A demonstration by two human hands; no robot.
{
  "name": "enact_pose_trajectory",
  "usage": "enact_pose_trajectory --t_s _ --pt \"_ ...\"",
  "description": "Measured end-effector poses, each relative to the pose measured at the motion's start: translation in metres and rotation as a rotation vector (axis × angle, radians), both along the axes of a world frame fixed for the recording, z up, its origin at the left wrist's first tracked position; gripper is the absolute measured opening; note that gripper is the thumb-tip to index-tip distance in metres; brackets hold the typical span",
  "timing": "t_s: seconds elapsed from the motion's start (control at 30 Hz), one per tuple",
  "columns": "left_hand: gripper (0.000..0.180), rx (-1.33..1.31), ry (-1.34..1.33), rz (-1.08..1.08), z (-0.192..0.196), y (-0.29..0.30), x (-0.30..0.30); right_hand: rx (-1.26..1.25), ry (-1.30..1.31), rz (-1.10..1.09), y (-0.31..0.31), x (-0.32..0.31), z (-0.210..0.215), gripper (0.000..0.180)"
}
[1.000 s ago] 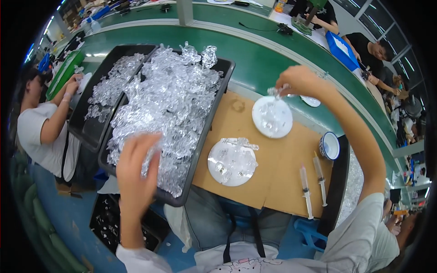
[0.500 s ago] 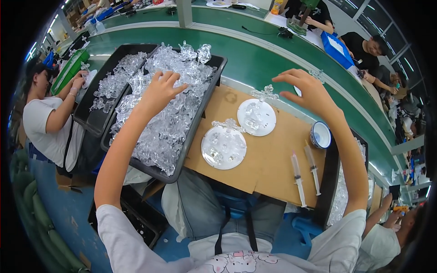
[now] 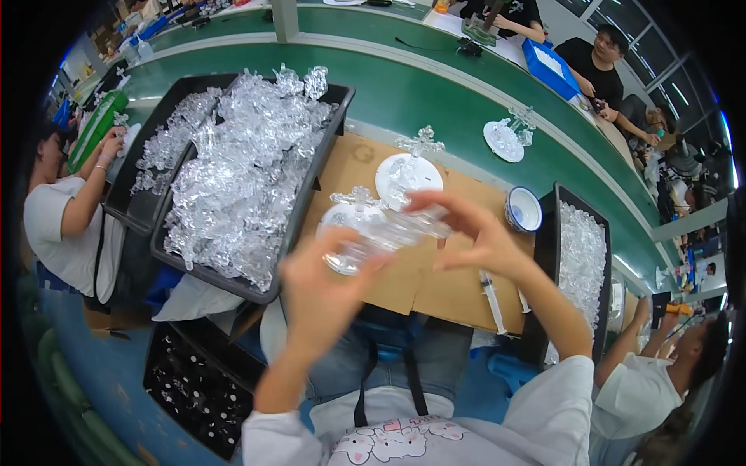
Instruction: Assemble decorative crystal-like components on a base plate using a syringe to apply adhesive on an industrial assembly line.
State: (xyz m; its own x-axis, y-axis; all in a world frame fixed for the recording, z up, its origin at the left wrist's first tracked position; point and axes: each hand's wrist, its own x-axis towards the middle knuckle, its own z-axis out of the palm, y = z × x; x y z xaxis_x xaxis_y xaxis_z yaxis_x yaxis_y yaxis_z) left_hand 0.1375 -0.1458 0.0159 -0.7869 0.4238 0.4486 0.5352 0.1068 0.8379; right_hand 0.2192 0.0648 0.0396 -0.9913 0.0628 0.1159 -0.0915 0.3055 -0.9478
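My left hand (image 3: 326, 291) and my right hand (image 3: 478, 233) are raised together over the cardboard mat (image 3: 443, 291). Both grip one clear plastic piece (image 3: 392, 233), the left at its round end and the right at its narrow end. Below and behind it stand two white round bases, each with a clear cross-shaped part on it: one (image 3: 348, 213) is partly hidden by the held piece, the other (image 3: 409, 177) is farther back. A big black tray (image 3: 330, 144) heaped with clear plastic parts lies to my left.
A third base with a clear part (image 3: 506, 140) rides on the green conveyor (image 3: 420, 101). A small white bowl (image 3: 523, 208), syringes (image 3: 491, 299) and a second tray of clear parts (image 3: 583, 264) lie at right. Other people sit left (image 3: 66, 225), right (image 3: 660, 380) and across (image 3: 598, 54).
My left hand left the heap in the big tray and my right hand drew back from the conveyor. Both have met at the middle and now hold a clear piece.
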Motion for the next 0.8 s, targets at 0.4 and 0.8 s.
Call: enact_pose_trajectory --t_s 0.4,0.8 --pt "0.057 -0.352 0.138 -0.135 -0.103 0.113 0.052 0.081 -0.192 -0.518 0.114 -0.038 -0.087 0.030" --pt "0.067 -0.737 0.286 -0.061 -0.144 0.138 0.027 0.193 -0.259 -0.549 0.127 -0.088 -0.120 0.030"
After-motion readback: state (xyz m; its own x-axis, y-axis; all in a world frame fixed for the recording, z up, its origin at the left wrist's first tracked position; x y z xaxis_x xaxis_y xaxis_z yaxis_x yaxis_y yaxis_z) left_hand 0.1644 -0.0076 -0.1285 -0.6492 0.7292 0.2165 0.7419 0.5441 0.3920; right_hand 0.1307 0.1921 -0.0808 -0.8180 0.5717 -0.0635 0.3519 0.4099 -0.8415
